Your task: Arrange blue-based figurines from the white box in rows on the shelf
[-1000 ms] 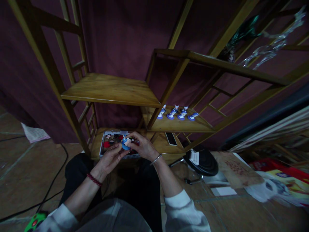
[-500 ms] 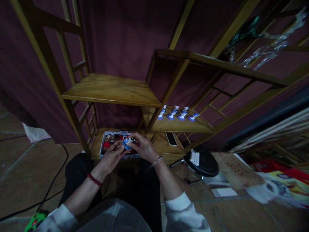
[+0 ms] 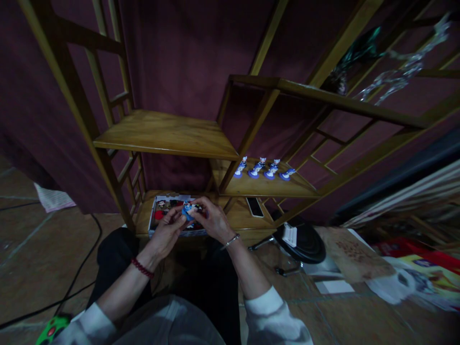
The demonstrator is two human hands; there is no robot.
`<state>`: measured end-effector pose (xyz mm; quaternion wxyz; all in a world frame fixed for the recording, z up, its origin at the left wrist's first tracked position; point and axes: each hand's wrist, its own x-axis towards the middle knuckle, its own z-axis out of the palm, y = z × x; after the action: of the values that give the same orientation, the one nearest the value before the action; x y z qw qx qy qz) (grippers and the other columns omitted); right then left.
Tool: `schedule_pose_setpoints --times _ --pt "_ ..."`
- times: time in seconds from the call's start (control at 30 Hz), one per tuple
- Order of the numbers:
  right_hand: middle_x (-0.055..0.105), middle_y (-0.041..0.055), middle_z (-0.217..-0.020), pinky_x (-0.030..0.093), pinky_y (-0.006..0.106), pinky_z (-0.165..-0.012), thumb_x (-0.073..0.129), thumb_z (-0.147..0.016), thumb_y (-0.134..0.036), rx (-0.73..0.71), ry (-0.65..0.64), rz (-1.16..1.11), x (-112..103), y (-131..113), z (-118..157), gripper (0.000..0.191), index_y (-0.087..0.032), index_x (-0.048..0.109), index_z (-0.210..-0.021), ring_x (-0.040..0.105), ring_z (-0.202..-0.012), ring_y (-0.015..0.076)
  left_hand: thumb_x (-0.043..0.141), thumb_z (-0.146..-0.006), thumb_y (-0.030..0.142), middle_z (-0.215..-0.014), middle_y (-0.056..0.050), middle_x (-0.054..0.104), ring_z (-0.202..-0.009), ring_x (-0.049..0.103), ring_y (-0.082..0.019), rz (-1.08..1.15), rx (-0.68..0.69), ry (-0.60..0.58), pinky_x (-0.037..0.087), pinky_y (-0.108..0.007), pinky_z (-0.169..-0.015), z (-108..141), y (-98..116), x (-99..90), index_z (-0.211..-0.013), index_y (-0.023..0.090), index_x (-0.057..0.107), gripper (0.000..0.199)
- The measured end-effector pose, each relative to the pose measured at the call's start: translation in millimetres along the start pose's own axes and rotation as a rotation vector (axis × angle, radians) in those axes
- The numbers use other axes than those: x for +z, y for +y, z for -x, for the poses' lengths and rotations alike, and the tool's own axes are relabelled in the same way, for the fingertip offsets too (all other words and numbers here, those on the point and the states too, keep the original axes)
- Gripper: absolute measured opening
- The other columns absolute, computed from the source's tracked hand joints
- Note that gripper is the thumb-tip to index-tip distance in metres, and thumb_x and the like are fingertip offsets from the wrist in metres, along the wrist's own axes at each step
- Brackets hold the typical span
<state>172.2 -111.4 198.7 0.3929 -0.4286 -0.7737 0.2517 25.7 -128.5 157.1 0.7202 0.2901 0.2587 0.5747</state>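
A small figurine point(image 3: 187, 211) with a blue base and white and dark parts is held between both my hands, above an open box point(image 3: 153, 221) of red and black figurines on the lowest shelf. My left hand point(image 3: 168, 231) has its fingers closed around the blue base. From the other side, my right hand point(image 3: 214, 220) pinches the figurine's white and dark part. My fingers hide some of it. On the shelf to the right stand several small white figurines point(image 3: 272, 170) on purple-blue bases.
A dark-screened phone point(image 3: 255, 207) lies on the low shelf, right of the box. The wooden shelf unit point(image 3: 165, 134) has boards and posts around my hands. A black round stool point(image 3: 305, 242) stands at the right, and a cable point(image 3: 84, 256) crosses the floor at the left.
The figurine has turned slightly between my fingers, while both hands stay at almost the same place over the box. Nothing else has visibly moved.
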Motion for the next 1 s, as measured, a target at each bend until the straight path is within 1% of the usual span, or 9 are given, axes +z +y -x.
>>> schedule_pose_setpoints --times 0.17,0.3,0.4,0.5,0.6,0.7,0.83,0.93,1.0 --pt "0.062 0.0002 -0.093 0.043 0.022 -0.071 0.052 -0.082 -0.03 -0.055 -0.048 0.021 -5 -4 0 0.02 -0.022 0.056 -0.1 0.057 -0.084 0.0123 0.067 -0.069 0.016 -0.092 -0.002 0.065 -0.09 0.058 -0.014 0.029 -0.054 -0.009 0.043 -0.036 -0.091 1 1 -2.6 -0.09 0.016 0.063 0.022" --pt "0.062 0.0007 -0.094 0.043 0.024 -0.075 0.051 -0.083 -0.029 -0.101 -0.078 0.024 -8 -5 -1 0.02 -0.022 0.056 -0.101 0.057 -0.087 0.0128 0.066 -0.07 0.015 -0.09 -0.001 0.065 -0.09 0.059 -0.013 0.046 -0.051 -0.031 0.042 -0.036 -0.092 1 0 -3.8 -0.089 0.017 0.063 0.02" --pt "0.062 0.0016 -0.097 0.043 0.026 -0.08 0.051 -0.083 -0.029 -0.121 -0.064 0.027 -8 -3 -1 0.021 -0.023 0.056 -0.103 0.056 -0.092 0.014 0.066 -0.07 0.015 -0.091 -0.001 0.065 -0.09 0.059 -0.013 0.066 -0.052 -0.043 0.042 -0.036 -0.093 1 0 -2.4 -0.09 0.017 0.063 0.02" --pt "0.061 0.0022 -0.103 0.041 0.029 -0.086 0.051 -0.083 -0.028 -0.122 -0.022 0.027 -6 -2 0 0.025 -0.024 0.055 -0.107 0.054 -0.098 0.0151 0.066 -0.07 0.014 -0.092 0.0 0.065 -0.09 0.059 -0.013 0.084 -0.033 -0.045 0.041 -0.036 -0.094 0 3 1.6 -0.09 0.017 0.063 0.02" --pt "0.057 0.0036 -0.111 0.04 0.031 -0.092 0.053 -0.081 -0.028 -0.067 0.056 -0.01 -4 -2 1 0.04 -0.026 0.046 -0.121 0.052 -0.104 0.0161 0.065 -0.071 0.013 -0.098 -0.001 0.065 -0.094 0.058 -0.014 0.08 -0.006 -0.042 0.042 -0.036 -0.094 -1 8 7.4 -0.094 0.018 0.063 0.024" --pt "0.055 0.0046 -0.115 0.041 0.032 -0.092 0.058 -0.078 -0.03 0.005 0.11 -0.092 -1 -1 3 0.058 -0.026 0.034 -0.131 0.052 -0.105 0.0166 0.064 -0.071 0.013 -0.104 -0.002 0.063 -0.096 0.058 -0.015 0.075 0.0 -0.02 0.043 -0.034 -0.092 -2 11 12.6 -0.1 0.019 0.061 0.03" --pt "0.052 0.0054 -0.119 0.044 0.032 -0.089 0.06 -0.076 -0.032 0.069 0.145 -0.162 1 5 7 0.057 -0.027 0.038 -0.128 0.053 -0.103 0.0173 0.065 -0.069 0.011 -0.105 -0.003 0.063 -0.097 0.058 -0.016 0.11 0.025 0.015 0.045 -0.033 -0.091 -4 11 16.4 -0.1 0.019 0.061 0.032" --pt "0.053 0.0061 -0.117 0.045 0.032 -0.087 0.061 -0.075 -0.033 0.109 0.159 -0.212 3 9 10 0.056 -0.026 0.04 -0.127 0.054 -0.1 0.0172 0.067 -0.067 0.009 -0.098 -0.002 0.064 -0.093 0.059 -0.015 0.135 0.034 0.074 0.046 -0.031 -0.088 -4 9 17.7 -0.093 0.018 0.063 0.027" --pt "0.054 0.0064 -0.116 0.045 0.032 -0.087 0.062 -0.073 -0.034 0.12 0.145 -0.229 5 11 12 0.057 -0.025 0.042 -0.125 0.055 -0.1 0.0174 0.068 -0.066 0.01 -0.096 -0.001 0.065 -0.09 0.06 -0.014 0.13 0.038 0.11 0.047 -0.028 -0.085 -3 7 18.3 -0.09 0.018 0.064 0.025"
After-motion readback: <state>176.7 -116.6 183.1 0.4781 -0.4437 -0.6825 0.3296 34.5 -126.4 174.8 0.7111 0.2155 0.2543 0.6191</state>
